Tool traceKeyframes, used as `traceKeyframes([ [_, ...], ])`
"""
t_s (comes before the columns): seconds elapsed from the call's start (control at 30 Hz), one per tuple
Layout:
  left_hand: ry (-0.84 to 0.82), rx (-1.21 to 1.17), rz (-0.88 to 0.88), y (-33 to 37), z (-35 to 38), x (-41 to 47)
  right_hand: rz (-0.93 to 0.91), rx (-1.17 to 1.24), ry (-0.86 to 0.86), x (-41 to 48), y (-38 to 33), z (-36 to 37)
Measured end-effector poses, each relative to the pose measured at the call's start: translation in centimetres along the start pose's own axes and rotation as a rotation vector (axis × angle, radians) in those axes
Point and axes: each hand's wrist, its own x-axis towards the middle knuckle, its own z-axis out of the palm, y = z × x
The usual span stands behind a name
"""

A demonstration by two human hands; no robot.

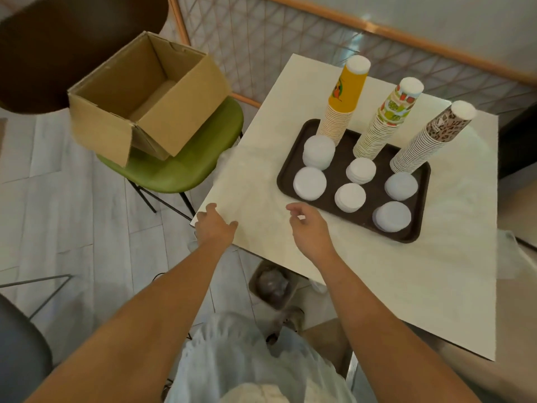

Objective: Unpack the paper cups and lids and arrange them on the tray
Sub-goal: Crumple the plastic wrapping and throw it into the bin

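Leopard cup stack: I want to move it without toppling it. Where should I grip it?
Probably low, around the ribbed rims of the leopard cup stack, coming from its right, over bare table: it is tall and narrow, and lids stand just in front.

Tray [373, 196]: dark brown, plain.
Left cup stack [345, 91]: yellow, orange-and-green figure printed.
Middle cup stack [390, 114]: white, red and green fruit print.
Right cup stack [443, 128]: leopard spots, brown and black on tan (small logo, unreadable).
Lids [309, 183]: white, all six piles.
Table [255, 175]: cream, faintly marbled.
Chair [186, 167]: olive green seat.
Box [98, 123]: tan cardboard.
Floor [58, 216]: pale grey planks.
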Motion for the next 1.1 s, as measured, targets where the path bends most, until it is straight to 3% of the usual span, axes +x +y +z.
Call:
traceKeyframes([
  [0.17,-0.107,0.018,-0.015,-0.1,-0.3,0.9,0.073,-0.037,-0.039,1.3,-1.5,0.9],
  [0.33,-0.232,-0.353,-0.098,1.4,-2.1,2.5,0.185,-0.064,-0.043,3.1,-3.1,2.0],
  [0.43,-0.409,-0.627,-0.109,3.3,-4.9,2.0,0.256,-0.024,-0.04,4.0,-4.3,2.8],
  [0.77,-0.843,-0.932,0.182,7.3,-13.6,-0.8,0.561,0.616,0.018,5.3,-6.3,5.4],
  [1.0,-0.974,-0.945,0.227,5.9,-15.3,-0.2,0.565,0.927,-0.153,4.7,-8.0,6.4],
  [1.1,-1.007,-0.907,0.252,5.3,-15.4,1.2,0.478,1.022,-0.21,4.8,-9.3,6.4],
])
